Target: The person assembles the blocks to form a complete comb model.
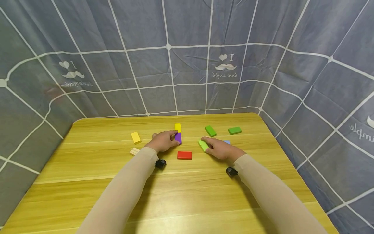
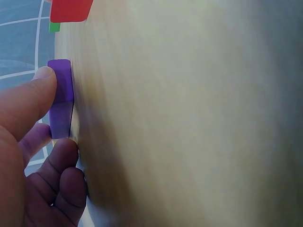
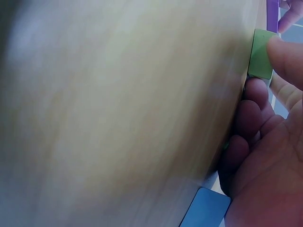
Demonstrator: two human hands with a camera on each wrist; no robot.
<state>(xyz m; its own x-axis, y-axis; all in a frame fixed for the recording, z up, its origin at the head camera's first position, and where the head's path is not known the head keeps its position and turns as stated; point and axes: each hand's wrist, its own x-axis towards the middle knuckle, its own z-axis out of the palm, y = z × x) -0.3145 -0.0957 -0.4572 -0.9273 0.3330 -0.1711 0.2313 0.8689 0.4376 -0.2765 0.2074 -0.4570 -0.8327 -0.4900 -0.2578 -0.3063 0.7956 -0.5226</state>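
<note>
A purple block lies end to end with a yellow block near the middle of the table. My left hand pinches the purple block between thumb and index finger; in the left wrist view the thumb presses its near end. To the right, my right hand holds a light green block by thumb and fingers, as the right wrist view of that green block shows. A red block lies between the hands, nearer the person. Partly hidden behind the right hand is a blue block.
Two darker green blocks, one slanted and another, lie at the back right. An orange-yellow block and a plain wooden piece lie left of the left hand. A grey checked curtain surrounds the wooden table.
</note>
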